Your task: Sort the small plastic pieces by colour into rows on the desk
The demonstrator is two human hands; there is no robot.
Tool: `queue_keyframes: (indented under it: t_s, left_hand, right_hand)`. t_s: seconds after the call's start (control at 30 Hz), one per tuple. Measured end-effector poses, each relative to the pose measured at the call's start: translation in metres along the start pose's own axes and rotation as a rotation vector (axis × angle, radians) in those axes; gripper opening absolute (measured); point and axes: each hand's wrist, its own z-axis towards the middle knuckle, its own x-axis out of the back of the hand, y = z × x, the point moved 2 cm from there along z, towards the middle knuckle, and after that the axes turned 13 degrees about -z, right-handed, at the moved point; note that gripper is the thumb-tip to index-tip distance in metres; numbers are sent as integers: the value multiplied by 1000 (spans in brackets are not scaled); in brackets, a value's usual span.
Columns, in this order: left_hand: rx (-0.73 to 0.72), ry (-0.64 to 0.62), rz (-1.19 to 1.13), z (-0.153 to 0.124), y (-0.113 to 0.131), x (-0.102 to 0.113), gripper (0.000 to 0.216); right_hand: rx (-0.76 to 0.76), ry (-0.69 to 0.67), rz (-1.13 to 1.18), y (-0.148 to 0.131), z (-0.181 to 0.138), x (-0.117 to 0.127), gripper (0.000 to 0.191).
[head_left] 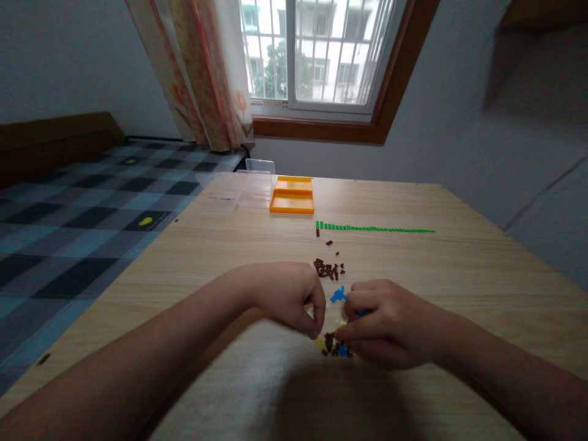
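Observation:
A mixed heap of small brown, blue and yellow pieces (329,341) lies on the table between my hands. My left hand (294,297) is at the heap's left side, thumb and forefinger pinched down by a yellow piece (318,343); what is in the pinch is too small to make out. From the right, my right hand (388,321) reaches over the heap with bent fingers drawn together, covering some blue pieces; anything in its grasp is hidden. Just beyond the hands sit a few blue pieces (339,294) and a pile of brown pieces (325,269).
Green pieces (374,229) form a long row across the table (229,239), with a few loose brown pieces (329,243) before it. At the far edge stand an orange two-part tray (292,192) and clear plastic boxes (255,190). A bed with a checked cover (105,226) adjoins the left side.

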Motion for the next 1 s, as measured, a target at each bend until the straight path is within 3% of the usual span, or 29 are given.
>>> queue_keyframes:
  t_s: [0.33,0.6,1.0]
  left_hand:
    - [66,52,23,1,4,0,6]
    - [-4,86,18,4,2,-3,13]
    - [25,52,19,3,2,-3,6]
  right_hand:
    - [-132,40,-112,5,1,-2,26]
    - [-12,-19,-28,-2,1,1,26]
    - [-42,17,-13,5,-1,0,25]
